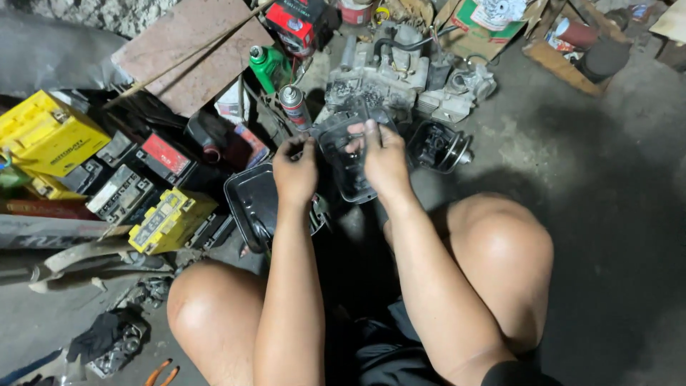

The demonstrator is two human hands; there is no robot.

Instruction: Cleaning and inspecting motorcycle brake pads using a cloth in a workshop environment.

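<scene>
Left to right: yellow batteries [43,132] at left of frame, a black tray [250,196] on the floor, left hand [295,171] pinching closed near a clear plastic cover [346,154] at centre, right hand [384,159] gripping its edge, engine parts [400,71] above.

Yellow batteries [43,132] left, green bottle [269,68] w/ spray can [294,106] (upright), engine parts [400,71], orange pliers [163,372] btm.

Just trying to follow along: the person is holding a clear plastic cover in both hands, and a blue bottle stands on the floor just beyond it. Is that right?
Not quite: the bottle is green, not blue, as the head view shows. The rest holds: the left hand and right hand both grip the clear plastic cover, and the bottle stands on the floor just beyond it.
</scene>
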